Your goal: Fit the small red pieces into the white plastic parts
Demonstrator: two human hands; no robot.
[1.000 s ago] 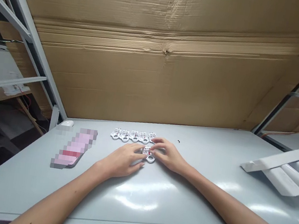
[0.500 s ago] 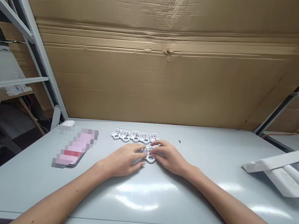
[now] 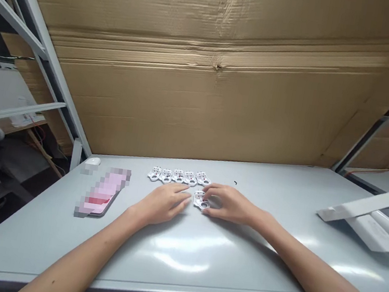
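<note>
At the back left corner of the bench sits a small white rounded thing. Near the left edge lies a flat pink thing, too blurred to name for sure. Next comes the left hand, palm down, with its fingers loose and a bit bent, holding nothing. Its fingertips are just beside the loose white part but do not seem to touch it. They look well placed to hold its left side still if it starts to slide. Behind that hand, toward the back edge, five white parts lie side by side in a row. The loose white part lies near the middle of the bench, in front of the right end of the row. The right hand has its finger and thumb around the right side of this part; how hard they pinch, I cannot tell. A soft, even pinch on the rim should work best, with the part kept flat and the knuckles clear of the row, which is easy to bump. Past that hand, near the back edge, is a tiny black bit. Long white pieces lie in a heap by the right edge.
</note>
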